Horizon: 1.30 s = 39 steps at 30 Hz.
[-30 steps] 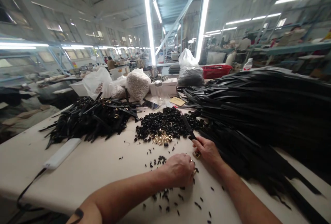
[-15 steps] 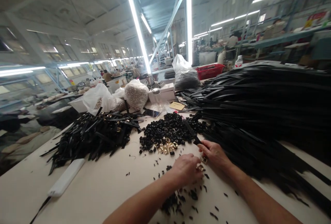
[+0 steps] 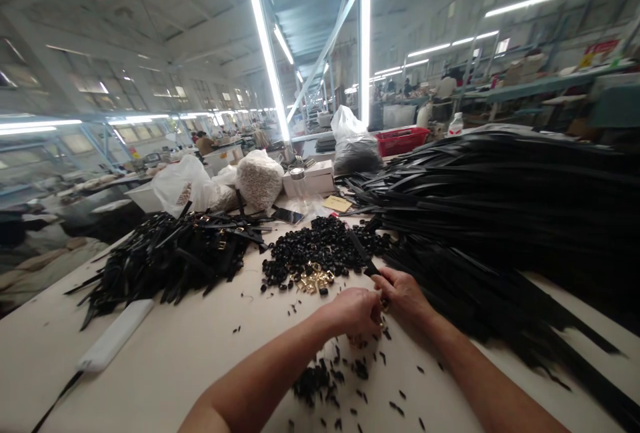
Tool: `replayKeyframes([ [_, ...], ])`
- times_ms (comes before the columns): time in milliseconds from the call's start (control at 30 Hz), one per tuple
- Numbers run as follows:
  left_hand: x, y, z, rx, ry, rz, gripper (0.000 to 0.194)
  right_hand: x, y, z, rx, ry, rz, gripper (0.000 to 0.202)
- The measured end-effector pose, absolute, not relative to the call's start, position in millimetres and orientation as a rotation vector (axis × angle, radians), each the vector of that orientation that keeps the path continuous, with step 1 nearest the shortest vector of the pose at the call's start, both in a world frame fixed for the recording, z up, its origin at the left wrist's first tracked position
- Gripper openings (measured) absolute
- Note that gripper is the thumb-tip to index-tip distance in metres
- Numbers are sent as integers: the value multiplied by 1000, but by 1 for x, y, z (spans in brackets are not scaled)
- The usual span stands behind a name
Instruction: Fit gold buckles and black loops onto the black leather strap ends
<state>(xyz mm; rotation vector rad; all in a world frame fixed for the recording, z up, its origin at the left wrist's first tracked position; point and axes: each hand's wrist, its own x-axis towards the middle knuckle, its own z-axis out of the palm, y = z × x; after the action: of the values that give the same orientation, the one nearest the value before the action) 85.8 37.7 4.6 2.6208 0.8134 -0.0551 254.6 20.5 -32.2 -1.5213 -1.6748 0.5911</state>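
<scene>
1. Black strap (image 3: 361,251) in the right hand (image 3: 404,293): its near end is pinched between thumb and fingers, while the rest slants away over the bench (image 3: 175,366).
2. The left hand (image 3: 354,311) is close beside it, fingers curled in narrow; whether they grip anything, I cannot tell. A gold buckle (image 3: 384,305) shows between the hands, partly hidden, so its fastening to the strap is unclear.
3. Short black straps (image 3: 175,259) lie heaped on the left, several showing buckles; these look like finished pieces.
4. Plenty appears unworked: long black strips (image 3: 490,186) are piled high on the right, black loops (image 3: 310,243) fill the middle, with loose gold buckles (image 3: 311,279) at their near edge and small black pieces (image 3: 317,379) scattered nearer.
</scene>
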Motion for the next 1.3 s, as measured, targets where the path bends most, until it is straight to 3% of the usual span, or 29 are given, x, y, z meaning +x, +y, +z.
replayKeyframes([
  [267,82,38,13,2409,900,-43,36,252,19,-29,-1525,-1645,644,32],
  [533,78,31,7,2451,839,26,15,252,17,-30,-1525,-1648,614,32],
  [733,51,57,23,2443,992,128,14,252,17,-31,-1538,-1638,637,32],
  [867,25,68,44,2530,1207,228,29,251,17,-28,-1547,-1644,633,33],
  [1067,17,23,38,2441,790,-21,37,253,17,-30,-1539,-1673,595,37],
  [1300,26,2,22,2575,766,9,19,254,19,-32,-1534,-1647,630,36],
])
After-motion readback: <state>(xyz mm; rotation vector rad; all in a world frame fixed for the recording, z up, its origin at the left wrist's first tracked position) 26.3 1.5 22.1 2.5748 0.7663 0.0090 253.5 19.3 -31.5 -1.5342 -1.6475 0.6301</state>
